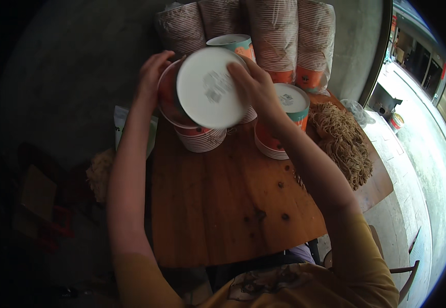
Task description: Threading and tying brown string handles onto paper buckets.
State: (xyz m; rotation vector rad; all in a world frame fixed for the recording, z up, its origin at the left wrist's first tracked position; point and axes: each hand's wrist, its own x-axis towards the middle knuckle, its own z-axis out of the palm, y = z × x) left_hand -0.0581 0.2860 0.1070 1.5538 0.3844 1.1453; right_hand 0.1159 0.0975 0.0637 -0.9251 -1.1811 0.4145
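Observation:
An orange-red paper tub [169,95] is tilted in front of me, its round white base turned up toward me. My left hand [153,74] is closed round its far left side, with the fingertips partly hidden. On the right of the base, my right hand [254,82] grips the same tub, slightly blurred, its thumb lying over the white disc. Directly below and behind the tub stands a stack of paper tubs [202,139]; whether the held tub touches it I cannot tell. Another upside-down stack of tubs [282,123] stands beside my right forearm.
Tall plastic-wrapped stacks of tubs [274,36] line the wooden table's [223,205] back edge. Another upturned tub [228,39] stands before them. A heap of tan dried noodles [343,146] lies at the right. A pale green bag [151,136] is by my left forearm.

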